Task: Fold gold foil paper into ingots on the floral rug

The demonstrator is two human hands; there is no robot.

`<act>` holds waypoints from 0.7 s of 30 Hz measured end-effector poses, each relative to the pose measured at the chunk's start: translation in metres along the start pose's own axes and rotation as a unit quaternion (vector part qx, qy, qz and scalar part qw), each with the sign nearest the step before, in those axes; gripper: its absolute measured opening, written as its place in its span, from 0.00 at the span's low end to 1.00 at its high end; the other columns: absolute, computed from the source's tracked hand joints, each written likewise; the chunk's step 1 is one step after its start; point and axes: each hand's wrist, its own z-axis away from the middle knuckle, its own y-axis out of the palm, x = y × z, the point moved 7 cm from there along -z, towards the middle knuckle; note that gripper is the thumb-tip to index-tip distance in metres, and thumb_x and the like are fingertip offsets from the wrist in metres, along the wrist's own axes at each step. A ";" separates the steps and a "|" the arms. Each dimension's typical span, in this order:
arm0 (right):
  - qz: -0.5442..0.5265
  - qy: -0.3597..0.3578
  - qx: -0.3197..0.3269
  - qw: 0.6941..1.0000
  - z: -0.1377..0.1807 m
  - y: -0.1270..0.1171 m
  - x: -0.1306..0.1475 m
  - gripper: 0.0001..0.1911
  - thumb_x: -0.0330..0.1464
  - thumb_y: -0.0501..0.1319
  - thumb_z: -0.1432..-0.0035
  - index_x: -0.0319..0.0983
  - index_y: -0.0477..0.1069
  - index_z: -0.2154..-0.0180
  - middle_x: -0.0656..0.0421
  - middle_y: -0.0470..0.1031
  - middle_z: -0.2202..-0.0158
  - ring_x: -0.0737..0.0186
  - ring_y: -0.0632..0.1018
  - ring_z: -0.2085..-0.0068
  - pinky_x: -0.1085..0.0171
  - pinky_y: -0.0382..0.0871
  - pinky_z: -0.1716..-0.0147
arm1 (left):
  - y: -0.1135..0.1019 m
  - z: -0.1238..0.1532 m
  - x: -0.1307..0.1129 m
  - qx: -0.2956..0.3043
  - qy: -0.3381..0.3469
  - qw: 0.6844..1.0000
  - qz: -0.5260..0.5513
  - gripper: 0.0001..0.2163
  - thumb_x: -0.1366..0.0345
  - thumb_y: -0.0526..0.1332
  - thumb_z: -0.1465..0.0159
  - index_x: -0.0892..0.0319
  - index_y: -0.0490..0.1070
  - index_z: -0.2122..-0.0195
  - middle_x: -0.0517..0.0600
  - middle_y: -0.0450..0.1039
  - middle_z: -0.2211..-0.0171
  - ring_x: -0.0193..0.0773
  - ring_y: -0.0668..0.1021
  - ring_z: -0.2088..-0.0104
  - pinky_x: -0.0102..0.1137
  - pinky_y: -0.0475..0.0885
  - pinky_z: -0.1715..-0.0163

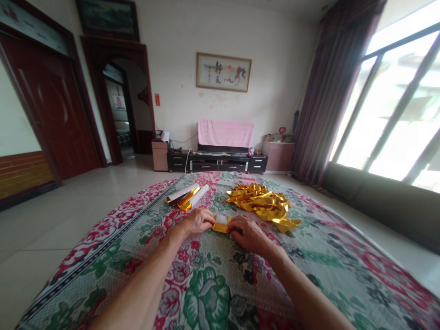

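Note:
A small piece of gold foil paper [221, 226], partly folded with its white back showing at the top, lies on the flowered cloth between my hands. My left hand [198, 221] pinches its left edge, fingers closed. At its right edge my right hand [248, 232] grips with bent fingers. Just beyond and to the right sits a heap of folded gold foil pieces [263, 201]. Past my left hand lie loose curled sheets of gold and white paper [188, 196].
The patterned tablecloth [208, 293] covers the round surface in front of me. Further off stands a low black cabinet [220, 164] with a pink cloth [226, 133] above it. A purple curtain [325, 101] hangs by the window at right; a dark red door [55, 110] is at left.

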 end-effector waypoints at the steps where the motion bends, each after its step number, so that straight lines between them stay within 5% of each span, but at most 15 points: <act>1: -0.003 0.000 -0.001 1.000 0.000 0.001 -0.001 0.11 0.23 0.55 0.53 0.38 0.73 0.68 0.57 0.73 0.64 0.64 0.72 0.61 0.66 0.63 0.59 | 0.000 0.000 0.000 -0.003 0.003 1.000 -0.003 0.10 0.72 0.56 0.44 0.59 0.78 0.69 0.49 0.75 0.67 0.32 0.74 0.65 0.23 0.67 0.62; 13: 0.051 -0.037 -0.022 0.998 0.002 0.001 0.005 0.08 0.26 0.53 0.46 0.38 0.71 0.69 0.58 0.72 0.69 0.66 0.71 0.65 0.69 0.61 0.63 | -0.003 0.001 0.006 -0.055 -0.017 0.998 0.037 0.11 0.69 0.54 0.41 0.59 0.77 0.70 0.50 0.76 0.66 0.32 0.76 0.65 0.24 0.69 0.61; 21: 0.090 0.003 -0.024 0.996 0.003 -0.001 0.005 0.12 0.28 0.48 0.40 0.39 0.70 0.67 0.58 0.72 0.71 0.66 0.71 0.67 0.69 0.59 0.65 | -0.006 0.004 0.008 -0.052 -0.069 0.994 0.068 0.10 0.68 0.56 0.44 0.59 0.77 0.68 0.48 0.78 0.67 0.32 0.77 0.66 0.24 0.70 0.64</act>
